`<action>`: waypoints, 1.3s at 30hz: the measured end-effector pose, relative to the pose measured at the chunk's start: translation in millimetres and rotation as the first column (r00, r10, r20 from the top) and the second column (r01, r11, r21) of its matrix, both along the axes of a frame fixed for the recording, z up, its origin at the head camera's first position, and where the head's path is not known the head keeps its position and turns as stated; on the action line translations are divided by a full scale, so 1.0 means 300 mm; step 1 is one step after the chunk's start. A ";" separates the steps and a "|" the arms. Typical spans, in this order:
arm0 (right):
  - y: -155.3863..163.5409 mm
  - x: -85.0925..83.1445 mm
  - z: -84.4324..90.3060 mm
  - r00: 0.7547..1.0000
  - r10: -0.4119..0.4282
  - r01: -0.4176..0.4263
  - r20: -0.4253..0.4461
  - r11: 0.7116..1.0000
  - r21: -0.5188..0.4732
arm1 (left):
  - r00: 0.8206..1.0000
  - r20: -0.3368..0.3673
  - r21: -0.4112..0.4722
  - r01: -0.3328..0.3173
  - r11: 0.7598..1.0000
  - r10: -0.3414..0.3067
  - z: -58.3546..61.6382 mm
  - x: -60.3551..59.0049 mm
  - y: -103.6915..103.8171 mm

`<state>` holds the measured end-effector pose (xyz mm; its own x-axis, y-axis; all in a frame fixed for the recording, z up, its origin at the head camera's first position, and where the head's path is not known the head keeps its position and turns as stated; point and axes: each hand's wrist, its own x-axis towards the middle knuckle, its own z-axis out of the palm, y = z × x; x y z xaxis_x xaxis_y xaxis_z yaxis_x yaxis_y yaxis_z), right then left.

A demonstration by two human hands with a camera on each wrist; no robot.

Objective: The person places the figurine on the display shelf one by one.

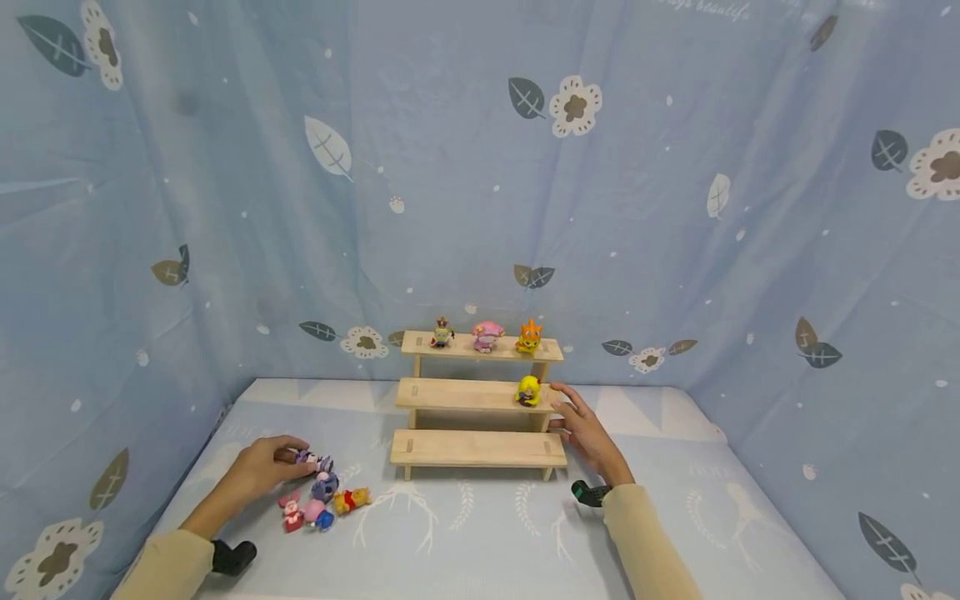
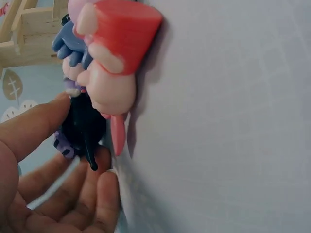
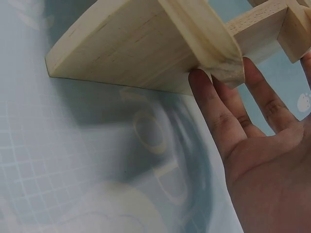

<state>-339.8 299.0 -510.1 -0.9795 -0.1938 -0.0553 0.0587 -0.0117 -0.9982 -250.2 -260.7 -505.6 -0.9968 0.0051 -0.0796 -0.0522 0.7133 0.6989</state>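
My left hand (image 1: 262, 471) pinches a black-and-purple toy figurine (image 2: 85, 121) between thumb and fingers, low over the cloth at the left. Right beside it lie a blue-grey figurine (image 1: 325, 487), a pink-and-blue figurine (image 1: 318, 515), a Piglet figurine in red (image 1: 292, 512) and a Winnie the Pooh figurine (image 1: 352, 500). My right hand (image 1: 588, 433) is at the right end of a three-tier wooden display stand (image 1: 476, 447), its fairly straight fingers touching the board ends. In the right wrist view, fingertips (image 3: 200, 80) meet the wood from below.
On the top tier stand a crowned figurine (image 1: 442, 333), a pink figurine (image 1: 487, 336) and an orange-yellow figurine (image 1: 529, 337). A yellow-haired figurine (image 1: 528, 392) sits at the middle tier's right end. A blue patterned curtain (image 1: 450, 167) encloses the cloth-covered table (image 1: 480, 550).
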 end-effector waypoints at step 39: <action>-0.003 -0.003 -0.008 1.000 -0.015 0.015 -0.005 0.999 0.028 | 0.977 -0.214 0.125 0.024 0.992 0.003 0.058 0.003 0.011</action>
<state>-340.7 298.0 -512.4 -0.9826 -0.1771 -0.0558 0.0539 0.0156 -0.9984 -249.3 -257.5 -488.2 -0.9906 0.0120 0.1366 0.1146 0.6187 0.7772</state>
